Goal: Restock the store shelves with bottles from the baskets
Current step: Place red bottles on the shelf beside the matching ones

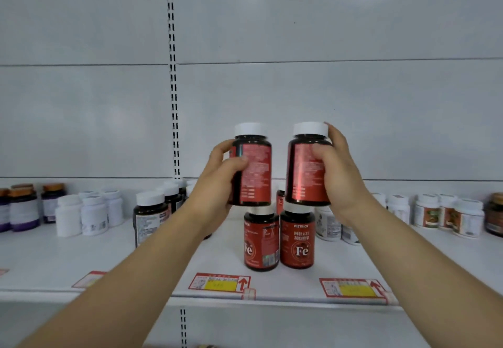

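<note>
Two red-labelled bottles are held upright near the centre of the frame, one in each hand, directly above two matching bottles that stand on the white shelf. The left hand is wrapped round the left held bottle, with the thumb laid across the label and the fingers curled behind it; the right hand is wrapped round the right held bottle in the same way, its fingertips reaching up beside the white cap. Each bottle is gripped at mid-body, which leaves its base free, and this is judged to serve a stacking move: the bases appear to sit at or just above the caps of the left standing bottle and the right standing bottle, though contact cannot be confirmed. The long axis of both held bottles runs vertically, caps toward the top of the frame, with a slight outward lean. Their fine-print sides are turned to the camera, whereas the "Fe" fronts of the lower pair face forward, so a turn may be wanted for matching display. A second tier is probably being built because the shelf row is already occupied on both sides: dark bottles at centre left, white bottles further left, and more white bottles at the right. Red and yellow price tags are fixed along the shelf's front edge in the lower part of the frame. No baskets are in view.
</note>
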The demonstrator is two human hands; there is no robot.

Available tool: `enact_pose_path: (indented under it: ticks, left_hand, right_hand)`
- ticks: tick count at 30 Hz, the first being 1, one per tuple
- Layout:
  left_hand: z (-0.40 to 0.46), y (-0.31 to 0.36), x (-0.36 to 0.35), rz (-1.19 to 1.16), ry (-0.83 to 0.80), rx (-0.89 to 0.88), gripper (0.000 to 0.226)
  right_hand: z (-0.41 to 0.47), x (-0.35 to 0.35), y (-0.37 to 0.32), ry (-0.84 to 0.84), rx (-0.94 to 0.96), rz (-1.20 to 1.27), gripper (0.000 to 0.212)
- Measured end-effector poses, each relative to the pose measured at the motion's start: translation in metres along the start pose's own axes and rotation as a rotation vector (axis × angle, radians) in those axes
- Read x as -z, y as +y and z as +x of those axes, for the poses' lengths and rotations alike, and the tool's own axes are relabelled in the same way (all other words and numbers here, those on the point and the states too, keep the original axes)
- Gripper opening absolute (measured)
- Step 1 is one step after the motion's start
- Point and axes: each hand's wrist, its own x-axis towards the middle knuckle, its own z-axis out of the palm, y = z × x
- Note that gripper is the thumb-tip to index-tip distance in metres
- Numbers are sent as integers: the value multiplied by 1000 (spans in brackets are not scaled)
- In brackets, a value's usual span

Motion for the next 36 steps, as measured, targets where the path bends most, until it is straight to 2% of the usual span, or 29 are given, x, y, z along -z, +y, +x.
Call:
enact_pose_path:
  ticks: [4, 6, 7, 9, 11, 13, 16, 17, 18, 21, 22, 26, 30, 33, 36]
  left_hand:
    - [-27, -2, 6, -161, -52, 141, 29]
    - [-39, -7, 8, -176, -70, 147, 32]
    - [-43, -8, 10, -177, -100, 147, 43]
    - [-48, -12, 16, -147, -150, 141, 85]
    - [-50, -17, 23, -158, -171, 119, 104]
    - [-53, -20, 26, -168, -172, 93, 94]
    - [-60, -21, 25, -275, -105, 138, 42]
    - [-61, -21, 24, -309, -68, 183, 37]
    - [-61, -22, 24, -336, -57, 212, 40]
    - [-61, -25, 25, -304, -92, 186, 83]
    - [-60, -26, 26, -292, -90, 178, 89]
    - [-61, -25, 28, -296, -132, 212, 50]
    - [-66, -26, 24, -292, -111, 252, 55]
    - [-67, -30, 24, -213, -139, 203, 85]
    - [-65, -29, 24, -230, -108, 214, 65]
  right_hand:
    - [-19, -8, 2, -105, -125, 276, 22]
    - [-26, -12, 6, -122, -108, 263, 34]
    - [-30, -13, 7, -117, -92, 246, 41]
    - [-35, -14, 9, -105, -71, 230, 44]
    - [-38, -11, 11, -123, -63, 231, 40]
    - [-42, -8, 13, -151, -69, 246, 38]
    - [-49, -10, 17, -158, -79, 256, 42]
    - [-52, -11, 17, -150, -73, 232, 48]
    - [-54, -12, 18, -142, -62, 205, 52]
    - [-55, -13, 18, -109, -51, 189, 46]
    - [-54, -12, 19, -114, -67, 212, 43]
    - [-53, -10, 17, -120, -169, 306, 40]
    - [-54, -13, 14, -110, -158, 244, 44]
    - [-52, -13, 12, -93, -163, 268, 24]
    - [-52, -12, 13, -128, -238, 350, 21]
